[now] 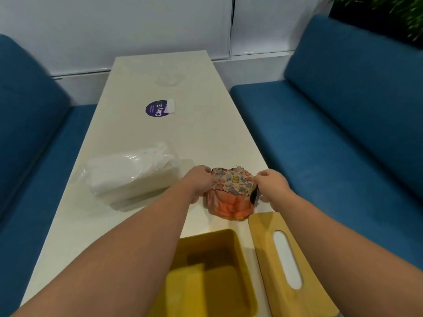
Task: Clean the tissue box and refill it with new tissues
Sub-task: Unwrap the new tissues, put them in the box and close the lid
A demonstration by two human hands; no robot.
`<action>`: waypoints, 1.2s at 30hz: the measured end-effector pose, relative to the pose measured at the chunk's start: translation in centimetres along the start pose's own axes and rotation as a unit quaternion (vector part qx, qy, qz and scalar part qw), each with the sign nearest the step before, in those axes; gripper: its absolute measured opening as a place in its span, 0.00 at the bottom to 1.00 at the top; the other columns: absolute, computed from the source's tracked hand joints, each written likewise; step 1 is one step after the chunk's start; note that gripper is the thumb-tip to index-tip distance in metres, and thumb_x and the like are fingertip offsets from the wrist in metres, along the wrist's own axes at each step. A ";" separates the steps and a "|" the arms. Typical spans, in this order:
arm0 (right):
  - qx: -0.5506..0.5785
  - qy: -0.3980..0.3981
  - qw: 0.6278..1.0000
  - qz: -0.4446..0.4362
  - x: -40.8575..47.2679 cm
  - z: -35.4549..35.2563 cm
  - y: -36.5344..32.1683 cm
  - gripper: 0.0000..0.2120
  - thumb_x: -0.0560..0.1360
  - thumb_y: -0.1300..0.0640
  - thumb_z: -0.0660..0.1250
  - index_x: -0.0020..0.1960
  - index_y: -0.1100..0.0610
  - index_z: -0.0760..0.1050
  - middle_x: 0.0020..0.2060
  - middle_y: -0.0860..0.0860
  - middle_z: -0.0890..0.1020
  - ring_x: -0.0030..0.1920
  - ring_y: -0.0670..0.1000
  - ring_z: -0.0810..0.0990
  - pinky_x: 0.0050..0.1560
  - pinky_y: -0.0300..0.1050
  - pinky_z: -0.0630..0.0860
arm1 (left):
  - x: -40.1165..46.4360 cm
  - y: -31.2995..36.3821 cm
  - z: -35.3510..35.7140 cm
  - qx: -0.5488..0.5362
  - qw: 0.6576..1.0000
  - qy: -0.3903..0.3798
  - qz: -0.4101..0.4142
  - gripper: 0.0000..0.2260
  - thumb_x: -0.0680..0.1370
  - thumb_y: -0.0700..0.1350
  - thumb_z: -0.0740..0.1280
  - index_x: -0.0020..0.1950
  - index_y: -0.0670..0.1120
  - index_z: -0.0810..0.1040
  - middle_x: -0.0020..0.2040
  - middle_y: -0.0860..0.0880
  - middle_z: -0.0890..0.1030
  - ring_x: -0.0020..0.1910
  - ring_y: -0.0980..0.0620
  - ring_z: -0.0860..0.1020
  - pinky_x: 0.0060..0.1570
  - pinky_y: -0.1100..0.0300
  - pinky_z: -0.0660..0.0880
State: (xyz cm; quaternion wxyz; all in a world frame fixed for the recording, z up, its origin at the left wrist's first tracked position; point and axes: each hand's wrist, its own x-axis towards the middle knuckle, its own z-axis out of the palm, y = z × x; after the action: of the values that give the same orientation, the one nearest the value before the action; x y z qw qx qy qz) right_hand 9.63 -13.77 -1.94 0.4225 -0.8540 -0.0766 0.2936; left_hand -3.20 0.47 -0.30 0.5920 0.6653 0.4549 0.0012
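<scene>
Patterned cloth (231,191) is pinched at opposite edges by left hand (198,179) and right hand (272,188), fingers curled, probably for refolding before the open tissue box (238,245) is wiped.

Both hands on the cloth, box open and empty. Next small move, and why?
Probably carry the cloth down into the yellow box to wipe it: left hand and right hand pinch the cloth's edges, the lid lies alongside, and the tissue pack is still wrapped.

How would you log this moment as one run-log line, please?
left hand + right hand: gripping patterned cloth | tissue box: open, empty | lid: beside box | tissue pack: unopened
</scene>
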 end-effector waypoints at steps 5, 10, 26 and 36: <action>-0.029 0.022 0.995 -0.096 -1.4 0.1 -3.4 0.20 0.76 0.51 0.65 0.67 0.55 0.71 0.59 0.53 0.76 0.50 0.53 0.78 0.44 0.47 0.77 | -1.5 1.6 -1.4 0.121 0.990 0.039 0.062 0.22 0.76 0.41 0.67 0.70 0.42 0.70 0.62 0.44 0.74 0.53 0.48 0.75 0.54 0.54 0.76; -0.010 -0.051 0.984 -0.169 -3.5 4.0 -8.9 0.17 0.78 0.47 0.64 0.63 0.53 0.73 0.54 0.50 0.78 0.52 0.53 0.78 0.51 0.49 0.77 | -5.4 2.2 -5.1 0.039 0.988 0.055 0.142 0.16 0.75 0.48 0.70 0.63 0.47 0.77 0.58 0.49 0.78 0.56 0.50 0.77 0.60 0.50 0.75; -0.099 -0.075 0.975 -0.182 -3.8 15.5 -13.6 0.18 0.77 0.41 0.64 0.50 0.57 0.74 0.44 0.51 0.77 0.48 0.54 0.75 0.43 0.46 0.69 | -7.6 -12.4 -24.6 -0.166 0.903 0.396 -0.012 0.09 0.79 0.51 0.64 0.43 0.46 0.75 0.41 0.48 0.77 0.38 0.48 0.76 0.49 0.46 0.79; -0.116 0.011 0.971 -0.210 -4.0 17.7 -13.0 0.16 0.75 0.44 0.67 0.47 0.58 0.78 0.41 0.50 0.80 0.46 0.53 0.77 0.44 0.44 0.70 | -4.2 -13.4 -24.2 -0.298 0.907 0.290 -0.064 0.12 0.77 0.49 0.65 0.42 0.40 0.76 0.38 0.45 0.76 0.31 0.47 0.73 0.37 0.55 0.75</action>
State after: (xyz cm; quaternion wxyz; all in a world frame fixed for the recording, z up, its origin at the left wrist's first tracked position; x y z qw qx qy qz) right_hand -2.11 4.94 1.41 0.3733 -0.8653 -0.2831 0.1780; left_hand -26.83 15.47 -1.37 0.6037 0.3975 0.6264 0.2918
